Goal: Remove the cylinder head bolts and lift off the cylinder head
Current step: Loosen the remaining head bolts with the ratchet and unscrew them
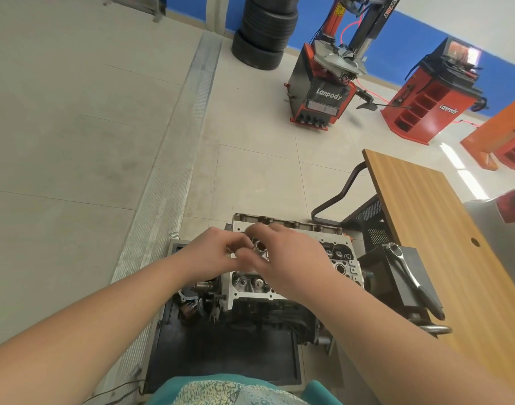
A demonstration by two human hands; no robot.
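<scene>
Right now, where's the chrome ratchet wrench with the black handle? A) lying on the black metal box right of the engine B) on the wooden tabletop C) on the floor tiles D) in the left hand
A: the chrome ratchet wrench lies on the black metal box, while both hands work over the cylinder head.

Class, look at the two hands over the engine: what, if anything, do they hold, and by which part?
Both the left hand and the right hand pinch a small metal part above the cylinder head; blur hides exactly where.
</scene>
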